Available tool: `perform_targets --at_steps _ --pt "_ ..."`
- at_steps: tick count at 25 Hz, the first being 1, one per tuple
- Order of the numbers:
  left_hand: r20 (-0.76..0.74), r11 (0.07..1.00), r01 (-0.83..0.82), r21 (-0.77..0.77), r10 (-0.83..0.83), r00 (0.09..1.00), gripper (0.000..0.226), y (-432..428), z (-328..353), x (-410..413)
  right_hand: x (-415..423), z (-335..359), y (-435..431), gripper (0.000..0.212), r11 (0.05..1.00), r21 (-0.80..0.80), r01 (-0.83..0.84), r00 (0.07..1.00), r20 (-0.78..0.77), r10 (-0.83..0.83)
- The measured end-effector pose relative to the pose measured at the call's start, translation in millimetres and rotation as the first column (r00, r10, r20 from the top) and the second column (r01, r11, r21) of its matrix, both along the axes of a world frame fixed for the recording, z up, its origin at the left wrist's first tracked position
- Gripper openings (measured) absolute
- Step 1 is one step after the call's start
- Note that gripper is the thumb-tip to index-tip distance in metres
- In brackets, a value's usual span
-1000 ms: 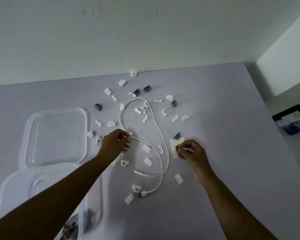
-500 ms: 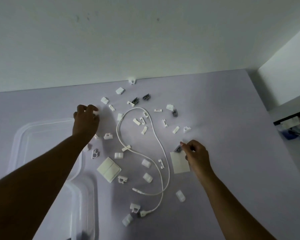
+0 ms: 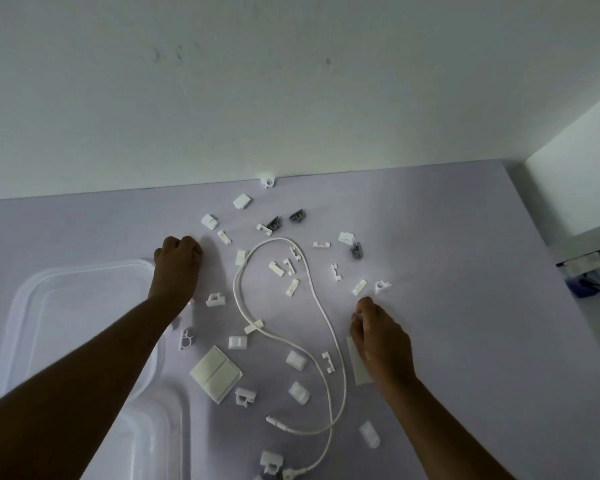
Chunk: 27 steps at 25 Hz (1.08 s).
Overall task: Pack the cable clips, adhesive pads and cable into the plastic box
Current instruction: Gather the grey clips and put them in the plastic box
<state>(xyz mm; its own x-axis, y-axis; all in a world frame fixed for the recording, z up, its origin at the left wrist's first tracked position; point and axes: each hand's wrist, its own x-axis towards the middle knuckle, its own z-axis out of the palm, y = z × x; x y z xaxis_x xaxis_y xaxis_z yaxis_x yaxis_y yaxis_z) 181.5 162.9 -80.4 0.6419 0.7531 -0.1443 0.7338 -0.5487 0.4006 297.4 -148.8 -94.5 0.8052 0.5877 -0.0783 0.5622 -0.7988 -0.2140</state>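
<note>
A white cable [image 3: 312, 299] snakes across the lilac table [image 3: 465, 341], with several white and grey cable clips scattered around it. My left hand [image 3: 177, 263] rests beyond the clear lid [image 3: 84, 271], fingers curled shut over a spot where a grey clip lay; the clip is hidden. My right hand [image 3: 378, 341] is to the right of the cable, its fingers closed over a small clip that barely shows. Its palm covers part of an adhesive pad sheet [image 3: 357, 370]. A second adhesive pad sheet [image 3: 215, 374] lies between my arms. The plastic box [image 3: 184, 427] is at the lower left, mostly behind my left arm.
A pale wall [image 3: 291, 98] rises at the table's far edge, where one white clip [image 3: 266, 180] lies against it. The table's right edge runs diagonally past a white ledge [image 3: 568, 202], with dark clutter [image 3: 589, 278] below.
My left hand dropped an adhesive pad sheet near the cable and reached up-left to the grey clip. My right hand let its pad sheet lie and closed on the dark clip beside it.
</note>
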Motion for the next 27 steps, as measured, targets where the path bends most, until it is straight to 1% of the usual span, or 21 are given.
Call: perform_targets --at_steps 4,6,7,8,9,10,11,12,13,14,15,16,17,18,19,20,21,22,23,24,27 --pt "0.031 0.995 0.082 0.050 -0.084 0.996 0.012 -4 -4 -8 -6 -7 -4 0.024 0.986 0.073 -0.147 0.973 0.192 0.131" --pt "0.051 0.994 0.106 0.034 -0.108 0.993 0.009 -3 -6 -10 -5 -11 -6 0.022 0.971 0.162 -0.177 0.970 0.197 0.144" --pt "0.087 0.997 0.075 -0.003 -0.075 0.993 0.009 -1 -6 -10 0 -11 -5 0.020 0.956 0.260 -0.133 0.989 0.102 0.110" --pt "0.145 0.998 0.008 -0.063 0.002 0.989 0.009 1 -6 -9 6 -8 -2 0.020 0.924 0.382 -0.022 0.998 -0.044 0.041" --pt "0.221 0.984 -0.084 -0.160 0.119 0.968 0.010 2 -5 -7 12 -5 3 0.021 0.842 0.511 0.173 0.964 -0.265 -0.038" --pt "0.303 0.931 -0.169 -0.322 0.271 0.913 0.009 1 -3 -4 21 0 9 0.024 0.681 0.579 0.449 0.824 -0.563 -0.064" --pt "0.364 0.811 -0.201 -0.549 0.448 0.817 0.008 -2 1 0 29 7 17 0.026 0.468 0.502 0.728 0.564 -0.826 0.008" --pt "0.374 0.611 -0.134 -0.780 0.627 0.684 0.008 -6 7 7 38 15 23 0.026 0.292 0.313 0.904 0.281 -0.948 0.147" --pt "0.299 0.366 -0.011 -0.931 0.778 0.552 0.008 -10 13 15 48 21 26 0.023 0.215 0.160 0.963 0.099 -0.958 0.270" --pt "0.182 0.146 0.113 -0.983 0.873 0.453 0.008 -13 18 23 57 25 27 0.018 0.214 0.108 0.971 0.032 -0.943 0.331" --pt "0.093 0.017 0.182 -0.983 0.903 0.420 0.009 -14 21 31 65 30 29 0.014 0.248 0.132 0.960 0.042 -0.940 0.338" --pt "0.056 -0.035 0.198 -0.980 0.899 0.434 0.014 -16 24 40 71 32 31 0.012 0.292 0.188 0.938 0.093 -0.946 0.309" --pt "0.062 -0.026 0.172 -0.985 0.873 0.483 0.022 -17 27 50 76 34 34 0.015 0.341 0.242 0.908 0.165 -0.957 0.239" --pt "0.098 0.047 0.106 -0.993 0.825 0.556 0.028 -19 29 61 81 34 38 0.021 0.401 0.303 0.864 0.268 -0.953 0.141" --pt "0.158 0.203 0.007 -0.979 0.741 0.652 0.031 -21 29 72 87 32 42 0.027 0.491 0.363 0.792 0.412 -0.911 0.010" --pt "0.221 0.435 -0.080 -0.897 0.597 0.771 0.031 -23 28 82 91 30 45 0.030 0.613 0.406 0.678 0.585 -0.803 -0.116" --pt "0.254 0.693 -0.103 -0.714 0.392 0.884 0.030 -24 25 92 95 27 50 0.030 0.744 0.395 0.539 0.746 -0.634 -0.203" --pt "0.241 0.880 -0.038 -0.473 0.170 0.956 0.029 -26 22 100 96 25 54 0.029 0.842 0.341 0.419 0.851 -0.470 -0.233" --pt "0.205 0.961 0.059 -0.269 -0.002 0.979 0.028 -27 20 107 96 24 58 0.030 0.900 0.265 0.346 0.902 -0.357 -0.241" --pt "0.164 0.979 0.139 -0.148 -0.114 0.980 0.029 -28 20 113 96 24 60 0.033 0.930 0.199 0.308 0.925 -0.291 -0.244" --pt "-0.001 0.966 0.257 0.005 -0.257 0.966 0.038 -30 11 122 97 18 66 0.040 0.964 0.082 0.255 0.953 -0.191 -0.236"
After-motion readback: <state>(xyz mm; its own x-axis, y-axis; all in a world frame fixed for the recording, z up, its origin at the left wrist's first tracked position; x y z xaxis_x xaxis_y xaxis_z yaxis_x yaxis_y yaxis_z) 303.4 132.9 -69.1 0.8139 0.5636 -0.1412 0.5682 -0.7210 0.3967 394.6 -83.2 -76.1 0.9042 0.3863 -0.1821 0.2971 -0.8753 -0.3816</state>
